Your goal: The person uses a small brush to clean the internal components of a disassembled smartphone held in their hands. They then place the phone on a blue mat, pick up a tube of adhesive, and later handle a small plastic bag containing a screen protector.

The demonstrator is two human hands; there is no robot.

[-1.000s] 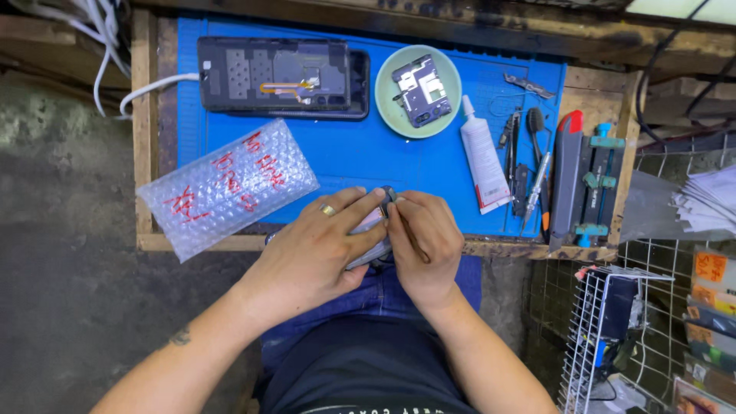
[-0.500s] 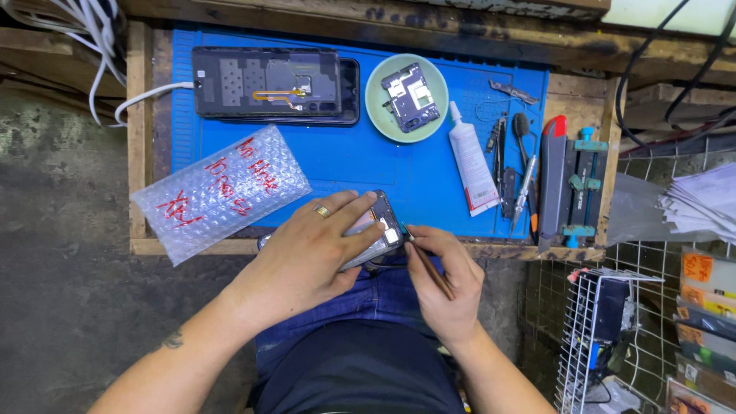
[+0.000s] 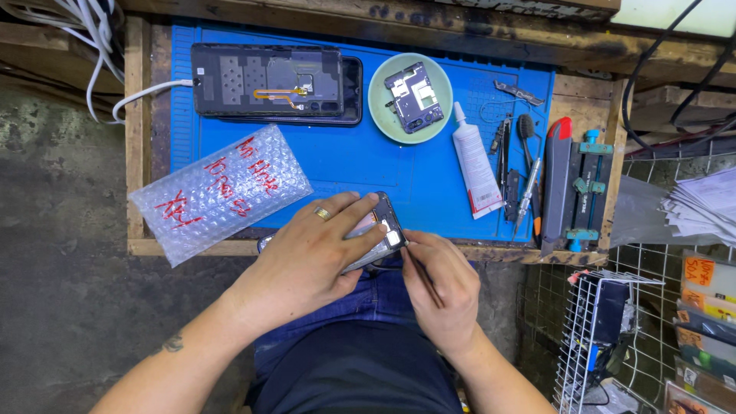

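Holding an opened phone (image 3: 381, 234) at the lower centre of the frame, the left hand (image 3: 307, 257) lies flat over it with the fingers spread across its body, and a ring shows on one finger. The phone rests at the near edge of the surface (image 3: 368, 165), which is covered with a blue mat, and its inner parts face up. The right hand (image 3: 437, 287) is closed around a thin dark tool (image 3: 420, 272), gripping it like a pen, and the tip of the tool touches the lower corner of the phone. To the left of the hands, a bubble-wrap pouch (image 3: 218, 192) with red handwriting lies tilted on the mat. In the upper left of the frame, another dark phone (image 3: 272, 83) lies with its back removed, and a white cable (image 3: 146, 96) runs to its left end. Just right of it stands a round green dish (image 3: 383, 115) that holds a small circuit board (image 3: 414, 96). Further right lie a white glue tube (image 3: 475, 165), some slim tools (image 3: 515, 172) and a dark clamp holder (image 3: 579, 188) with teal knobs. At the lower right of the frame, a white wire rack (image 3: 606, 337) stands beside the surface.
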